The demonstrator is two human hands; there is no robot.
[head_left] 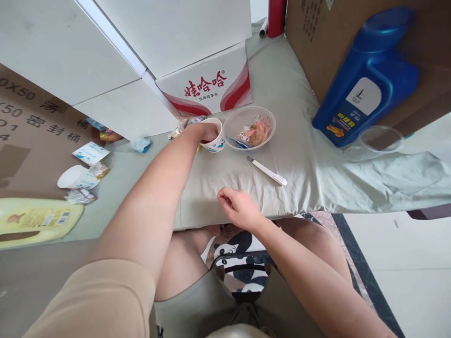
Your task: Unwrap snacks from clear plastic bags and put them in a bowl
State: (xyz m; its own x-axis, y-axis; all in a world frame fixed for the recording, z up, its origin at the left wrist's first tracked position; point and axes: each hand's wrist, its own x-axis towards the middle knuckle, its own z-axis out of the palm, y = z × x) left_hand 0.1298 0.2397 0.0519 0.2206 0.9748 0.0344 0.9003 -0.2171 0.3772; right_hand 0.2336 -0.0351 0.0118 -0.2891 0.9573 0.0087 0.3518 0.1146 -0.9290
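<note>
While the box (207, 89) is reading "娃哈哈": bowl (233, 120) is holding wrappers (259, 131).
Paper cup (215, 144): left hand (210, 133) is reaching inside, fingers' grip unclear.
Right hand (241, 206): fingers are curling closed.

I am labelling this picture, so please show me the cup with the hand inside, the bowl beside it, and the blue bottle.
Cup (216, 145): head view, outer wall.
Bowl (233, 123): head view, bare inner wall.
Blue bottle (364, 96): head view, white label.
</note>
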